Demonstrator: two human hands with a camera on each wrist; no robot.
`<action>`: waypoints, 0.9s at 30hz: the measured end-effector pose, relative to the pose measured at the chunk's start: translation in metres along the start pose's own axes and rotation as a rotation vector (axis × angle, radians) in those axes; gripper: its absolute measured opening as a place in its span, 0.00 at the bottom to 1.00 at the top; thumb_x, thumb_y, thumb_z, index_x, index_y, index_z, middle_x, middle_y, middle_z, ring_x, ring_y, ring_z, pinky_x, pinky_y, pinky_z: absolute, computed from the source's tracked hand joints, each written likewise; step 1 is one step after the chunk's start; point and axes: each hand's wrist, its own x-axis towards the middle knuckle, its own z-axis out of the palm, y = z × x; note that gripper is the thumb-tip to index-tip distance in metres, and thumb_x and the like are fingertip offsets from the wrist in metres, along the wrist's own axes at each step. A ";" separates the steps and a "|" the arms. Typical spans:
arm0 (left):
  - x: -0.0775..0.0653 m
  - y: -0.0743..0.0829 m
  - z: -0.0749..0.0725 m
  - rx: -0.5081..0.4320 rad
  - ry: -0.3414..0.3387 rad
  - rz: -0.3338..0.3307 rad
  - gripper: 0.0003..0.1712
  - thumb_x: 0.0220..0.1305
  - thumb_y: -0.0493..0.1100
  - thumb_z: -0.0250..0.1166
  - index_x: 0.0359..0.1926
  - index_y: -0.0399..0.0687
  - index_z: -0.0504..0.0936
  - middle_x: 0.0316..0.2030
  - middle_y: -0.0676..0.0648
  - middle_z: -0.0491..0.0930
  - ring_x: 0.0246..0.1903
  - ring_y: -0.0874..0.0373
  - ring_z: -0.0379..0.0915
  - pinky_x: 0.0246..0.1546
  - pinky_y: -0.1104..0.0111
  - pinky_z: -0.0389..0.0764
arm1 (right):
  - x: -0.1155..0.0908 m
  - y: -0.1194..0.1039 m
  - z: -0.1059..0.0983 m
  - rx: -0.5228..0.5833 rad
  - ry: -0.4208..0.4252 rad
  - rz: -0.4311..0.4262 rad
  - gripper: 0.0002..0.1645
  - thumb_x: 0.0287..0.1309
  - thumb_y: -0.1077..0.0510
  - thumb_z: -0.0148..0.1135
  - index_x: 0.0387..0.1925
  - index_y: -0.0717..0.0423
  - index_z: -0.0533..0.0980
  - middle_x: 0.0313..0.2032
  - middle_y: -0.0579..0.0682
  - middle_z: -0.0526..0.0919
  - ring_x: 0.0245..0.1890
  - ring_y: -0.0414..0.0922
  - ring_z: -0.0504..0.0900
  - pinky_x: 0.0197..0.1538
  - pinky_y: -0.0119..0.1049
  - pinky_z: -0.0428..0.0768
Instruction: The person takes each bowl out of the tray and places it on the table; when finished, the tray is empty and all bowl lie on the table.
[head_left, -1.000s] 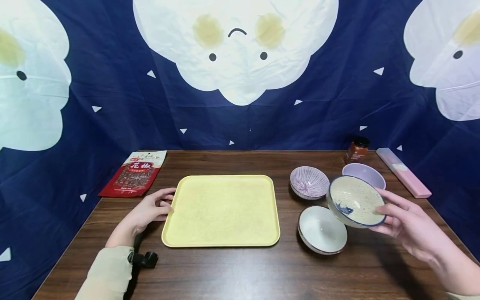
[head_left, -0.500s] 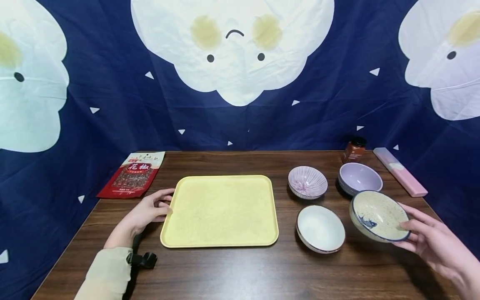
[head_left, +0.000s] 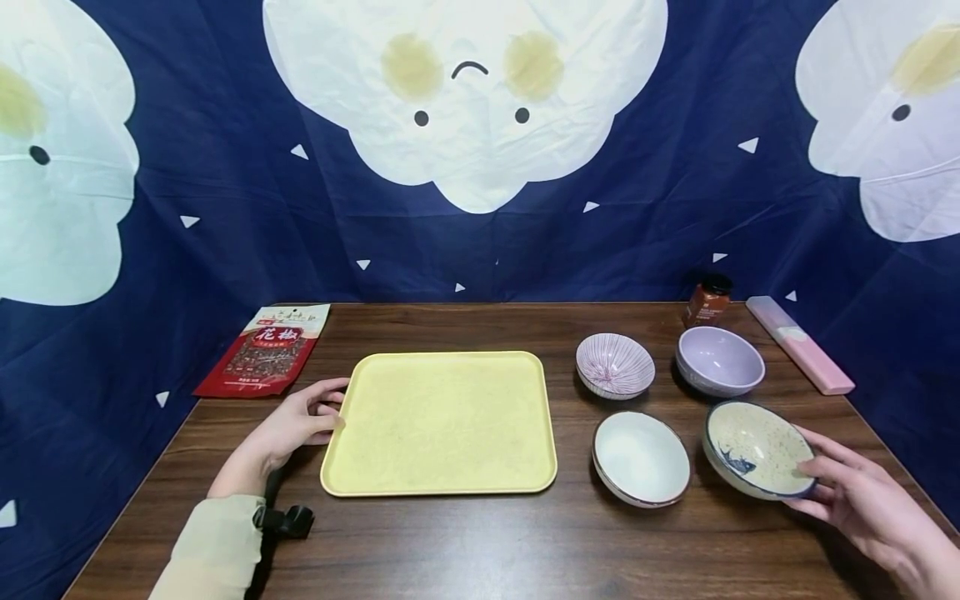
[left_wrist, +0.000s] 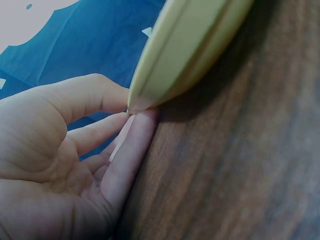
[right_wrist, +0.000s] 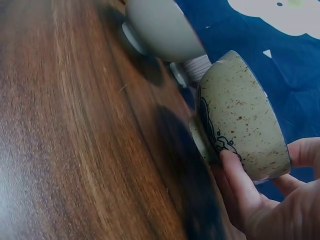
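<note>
My right hand [head_left: 862, 492] grips the right rim of a speckled cream bowl [head_left: 759, 446] with a blue fish design, thumb over the rim and fingers against the outside. In the right wrist view the speckled bowl [right_wrist: 245, 115] is upright with its foot close to the wooden table; whether it touches is unclear. My left hand [head_left: 296, 425] pinches the left edge of a yellow rectangular tray [head_left: 438, 423] lying on the table. In the left wrist view, the thumb and fingertips meet at the tray's rim [left_wrist: 175, 55].
Left of the speckled bowl stands a white bowl with a brown rim [head_left: 642, 458]. Behind are a purple-striped bowl [head_left: 615, 367] and a lilac bowl [head_left: 720, 361]. A black-lidded jar [head_left: 707, 302] and a pink case [head_left: 802, 346] lie back right, a red spice packet [head_left: 264, 350] back left.
My right hand has carried the speckled bowl right and then lowered it toward the table, away from over the white and lilac bowls. The left hand stays at the tray.
</note>
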 end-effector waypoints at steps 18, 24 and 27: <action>-0.003 0.001 0.001 -0.002 -0.008 0.017 0.42 0.57 0.32 0.62 0.71 0.42 0.56 0.57 0.32 0.63 0.42 0.58 0.73 0.38 0.60 0.83 | -0.001 0.011 -0.012 -0.073 0.085 0.057 0.32 0.69 0.69 0.36 0.49 0.31 0.77 0.44 0.37 0.80 0.42 0.42 0.82 0.42 0.41 0.82; -0.002 0.002 0.000 -0.003 -0.009 0.004 0.41 0.57 0.33 0.62 0.71 0.43 0.56 0.58 0.33 0.63 0.42 0.57 0.73 0.39 0.60 0.83 | -0.001 0.009 -0.012 -0.064 0.044 0.059 0.31 0.69 0.69 0.34 0.50 0.32 0.76 0.45 0.36 0.80 0.43 0.42 0.82 0.44 0.41 0.82; -0.001 0.003 -0.001 0.001 -0.014 0.000 0.41 0.58 0.34 0.62 0.71 0.43 0.56 0.58 0.33 0.63 0.42 0.56 0.72 0.39 0.60 0.83 | -0.001 0.007 -0.009 -0.129 0.081 0.073 0.29 0.70 0.67 0.35 0.46 0.31 0.76 0.43 0.37 0.81 0.42 0.40 0.82 0.42 0.38 0.82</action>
